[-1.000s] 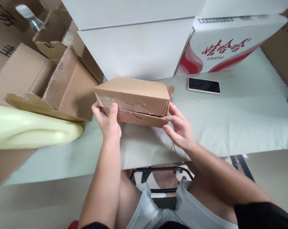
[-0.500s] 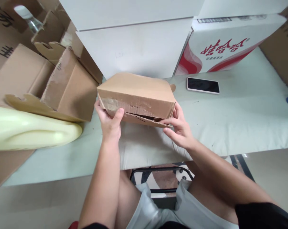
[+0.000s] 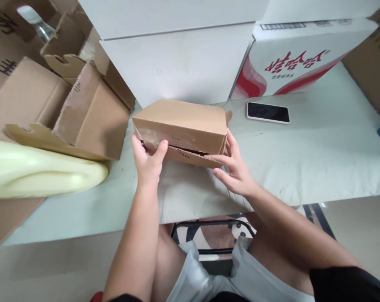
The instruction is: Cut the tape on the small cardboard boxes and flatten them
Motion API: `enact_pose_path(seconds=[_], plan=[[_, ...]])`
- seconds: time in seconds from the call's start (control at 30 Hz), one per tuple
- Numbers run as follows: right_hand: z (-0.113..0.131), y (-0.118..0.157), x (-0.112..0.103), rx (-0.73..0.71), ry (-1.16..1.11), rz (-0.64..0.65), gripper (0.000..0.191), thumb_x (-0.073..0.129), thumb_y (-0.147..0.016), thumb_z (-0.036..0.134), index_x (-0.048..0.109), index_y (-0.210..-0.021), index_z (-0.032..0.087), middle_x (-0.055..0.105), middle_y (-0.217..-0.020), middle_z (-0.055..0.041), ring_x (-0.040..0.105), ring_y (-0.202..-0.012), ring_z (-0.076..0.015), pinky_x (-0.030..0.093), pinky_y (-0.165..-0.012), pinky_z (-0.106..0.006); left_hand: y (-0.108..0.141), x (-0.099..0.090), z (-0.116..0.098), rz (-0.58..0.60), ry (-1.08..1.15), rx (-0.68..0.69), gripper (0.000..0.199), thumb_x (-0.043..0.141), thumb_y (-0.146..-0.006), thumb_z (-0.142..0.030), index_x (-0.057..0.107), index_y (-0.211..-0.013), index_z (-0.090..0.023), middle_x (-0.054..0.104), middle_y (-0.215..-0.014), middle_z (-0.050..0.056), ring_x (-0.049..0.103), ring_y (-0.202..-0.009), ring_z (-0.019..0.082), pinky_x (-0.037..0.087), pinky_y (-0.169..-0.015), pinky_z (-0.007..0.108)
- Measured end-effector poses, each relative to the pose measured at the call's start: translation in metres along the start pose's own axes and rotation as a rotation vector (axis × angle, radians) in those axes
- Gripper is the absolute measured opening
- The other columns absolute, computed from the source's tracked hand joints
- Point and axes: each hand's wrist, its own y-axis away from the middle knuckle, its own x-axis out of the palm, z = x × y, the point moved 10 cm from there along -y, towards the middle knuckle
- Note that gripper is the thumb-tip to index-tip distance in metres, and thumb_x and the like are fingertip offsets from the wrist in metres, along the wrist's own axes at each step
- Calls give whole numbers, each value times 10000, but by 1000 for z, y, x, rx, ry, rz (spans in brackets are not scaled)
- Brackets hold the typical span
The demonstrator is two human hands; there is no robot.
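Observation:
A brown cardboard box (image 3: pixel 183 121) is between my two hands, over the pale green cloth of the table. Its front flap hangs partly loose, with a dark gap along the edge. My left hand (image 3: pixel 148 161) grips the box's left front corner, thumb pressed on the front and fingers tucked behind and under. At the right front corner is my right hand (image 3: pixel 232 165), its fingers on the side and at the flap's edge, the thumb held off below. The undersides of the fingers and the box's inside are hidden.
A phone (image 3: pixel 268 113) lies right of the box. White cartons (image 3: pixel 180 63) stand behind, one with red print (image 3: pixel 297 63). At the left are opened cardboard boxes (image 3: pixel 92 117), a clear bottle (image 3: pixel 40 25) and a pale yellow rounded object (image 3: pixel 45 170). The table's front edge (image 3: pixel 208 218) runs above my lap.
The box has turned slightly, its left end shifting a little right and its right corner drawing in. My left hand has moved right with it; my right hand has moved slightly left.

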Motion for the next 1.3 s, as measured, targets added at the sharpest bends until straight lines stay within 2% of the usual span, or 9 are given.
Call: enact_pose_path(seconds=[0.07, 0.2, 0.37, 0.53, 0.63, 0.7, 0.83, 1.07, 1.3], plan=[[-1, 1, 6, -8, 17, 17, 375, 666, -980, 509, 752, -1331, 408, -92, -1822, 229, 52, -1728, -369, 264, -1384, -623, 1, 2, 1, 6, -6, -14, 797, 923, -675, -677, 592, -1274, -268, 659, -1273, 95, 611, -1362, 327, 454, -1228, 499], [1, 3, 13, -53, 36, 43, 406, 656, -993, 452, 713, -1394, 431, -165, -1789, 291, -35, -1728, -356, 214, -1406, -607, 2, 8, -2, 56, 5, -2, 908, 953, -652, -643, 539, -1389, -312, 597, -1466, 114, 527, -1483, 340, 425, -1259, 489], [-7, 4, 13, -3, 18, 42, 349, 654, -989, 510, 784, -1283, 376, -132, -1813, 241, -22, -1726, -392, 265, -1385, -632, 3, 13, 9, 106, 60, -84, 921, 970, -625, -458, 461, -1384, -344, 549, -1497, 101, 495, -1484, 321, 453, -1206, 457], [-6, 7, 18, 7, 37, 87, 363, 665, -979, 520, 790, -1287, 373, -120, -1822, 217, 9, -1724, -409, 258, -1376, -654, 5, 3, 25, -39, 120, -256, 817, 736, -545, -174, 406, -1275, -335, 550, -1398, 73, 570, -1257, 255, 542, -879, 315], [-4, 8, 23, 25, 44, 143, 346, 666, -986, 491, 791, -1288, 378, -102, -1831, 194, 73, -1720, -414, 276, -1364, -658, 5, -7, 21, -166, 143, -294, 751, 612, -456, -126, 403, -1154, -308, 559, -1232, 52, 564, -1058, 207, 459, -679, 240], [-1, 8, 25, 42, 43, 168, 332, 654, -997, 480, 800, -1273, 366, -78, -1840, 166, 108, -1715, -417, 297, -1354, -655, 5, -12, 15, -230, 163, -297, 727, 571, -415, -111, 393, -1095, -296, 531, -1113, 24, 530, -960, 178, 396, -621, 218], [2, 8, 26, 72, 44, 194, 348, 628, -1016, 474, 804, -1276, 326, -52, -1852, 103, 120, -1712, -428, 321, -1342, -645, 6, -15, 6, -275, 196, -294, 677, 536, -386, -88, 399, -1022, -275, 493, -1014, -1, 480, -895, 154, 351, -600, 207], [1, 8, 28, 61, 57, 189, 354, 629, -1003, 475, 801, -1281, 339, -52, -1845, 124, 106, -1710, -437, 346, -1331, -645, 6, -17, 0, -335, 254, -277, 662, 489, -337, -51, 432, -965, -252, 499, -960, -11, 456, -858, 145, 339, -590, 200], [-1, 7, 30, 68, 22, 168, 352, 620, -1007, 506, 805, -1249, 328, 18, -1846, 70, 156, -1703, -430, 381, -1308, -646, 7, -17, 0, -325, 276, -309, 611, 548, -413, -58, 451, -978, -272, 535, -972, -15, 520, -875, 164, 334, -604, 234]])
